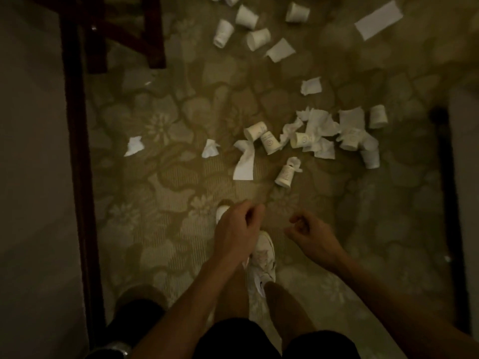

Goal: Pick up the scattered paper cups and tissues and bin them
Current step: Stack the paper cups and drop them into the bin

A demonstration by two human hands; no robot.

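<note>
Many paper cups and tissues lie scattered on a floral carpet (pixel 160 182) in dim light. The nearest cup (pixel 284 175) lies on its side with a crumpled tissue in its mouth. Just beyond it another cup (pixel 270 143) carries a small round print, and the cups beside it have faint marks, but nothing can be read. A long tissue strip (pixel 244 164) lies to the left of these, with two small crumpled tissues (pixel 210 149) farther left. More cups (pixel 246 16) lie at the far side, near a flat white sheet (pixel 378 19) and a dark wooden furniture leg (pixel 154 35). The left hand (pixel 237 229) and the right hand (pixel 309 235) hover apart above a white shoe (pixel 262 257). Both have their fingers curled in and hold nothing. The shoe bears a small dark mark, too blurred to name.
</note>
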